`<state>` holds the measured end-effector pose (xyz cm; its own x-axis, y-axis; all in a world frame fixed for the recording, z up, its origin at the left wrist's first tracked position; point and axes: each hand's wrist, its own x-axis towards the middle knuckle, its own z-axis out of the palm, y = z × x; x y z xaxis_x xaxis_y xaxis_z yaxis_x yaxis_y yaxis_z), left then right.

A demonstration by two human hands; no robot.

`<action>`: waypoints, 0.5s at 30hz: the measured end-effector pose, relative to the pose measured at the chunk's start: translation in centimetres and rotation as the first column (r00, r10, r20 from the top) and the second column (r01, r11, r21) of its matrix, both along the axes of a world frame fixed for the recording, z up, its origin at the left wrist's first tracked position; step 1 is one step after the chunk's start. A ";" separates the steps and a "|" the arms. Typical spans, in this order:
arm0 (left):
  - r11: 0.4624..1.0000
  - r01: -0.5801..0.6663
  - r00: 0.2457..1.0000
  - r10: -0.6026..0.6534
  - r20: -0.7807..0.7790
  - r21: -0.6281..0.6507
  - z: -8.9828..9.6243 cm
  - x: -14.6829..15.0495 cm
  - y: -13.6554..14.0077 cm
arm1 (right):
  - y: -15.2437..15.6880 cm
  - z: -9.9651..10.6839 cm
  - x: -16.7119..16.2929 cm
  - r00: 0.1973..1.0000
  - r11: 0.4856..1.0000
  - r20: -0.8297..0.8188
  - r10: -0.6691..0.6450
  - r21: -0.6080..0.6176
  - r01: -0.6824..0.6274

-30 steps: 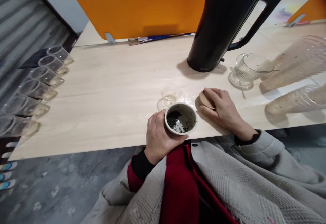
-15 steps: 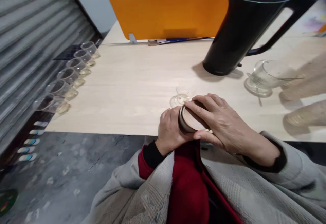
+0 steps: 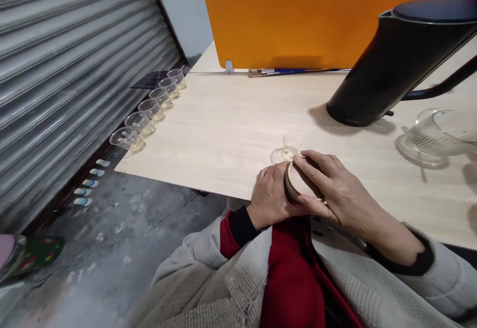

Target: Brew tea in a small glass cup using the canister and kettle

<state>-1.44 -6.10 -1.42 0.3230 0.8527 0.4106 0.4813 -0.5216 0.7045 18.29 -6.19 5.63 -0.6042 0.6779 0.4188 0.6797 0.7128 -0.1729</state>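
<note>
A round jar with a pale wooden lid is held close to the table's front edge. My left hand wraps round its side, fingers closed. From above, my right hand grips the lid, its fingers over the far rim and the thumb on the near side. Most of the jar's body is hidden by my hands. Just beyond my fingers stands a small clear cup on the tabletop.
A black kettle and a glass pitcher stand to the right. Several clear plastic cups with pale liquid, including the nearest cup, line the left table edge. An orange partition borders the back. A slippered foot shows at lower left.
My view has turned left, so table, kettle and cups appear farther right. Both hands keep their hold on the jar. More of the slippered foot has come into view at lower left.
</note>
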 end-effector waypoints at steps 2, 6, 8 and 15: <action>0.999 0.016 0.999 -0.014 0.045 -0.045 0.3 0.1 -0.1 | -0.1 0.1 -0.2 1.000 1.000 -0.013 -0.010 -0.012 0.009; 0.988 0.036 0.987 -0.011 0.162 -0.151 1.4 -0.6 -0.7 | -0.8 0.4 0.1 0.992 0.995 -0.116 0.043 -0.084 -0.053; 0.988 0.006 0.972 0.031 0.232 -0.157 2.2 -1.8 -0.9 | -1.0 0.4 1.1 0.980 0.991 -0.194 0.053 -0.112 -0.076; 0.943 -0.333 0.918 0.326 0.225 -0.008 6.0 -7.8 5.4 | 0.0 -0.6 7.8 0.878 0.931 -0.313 -0.362 -0.169 0.324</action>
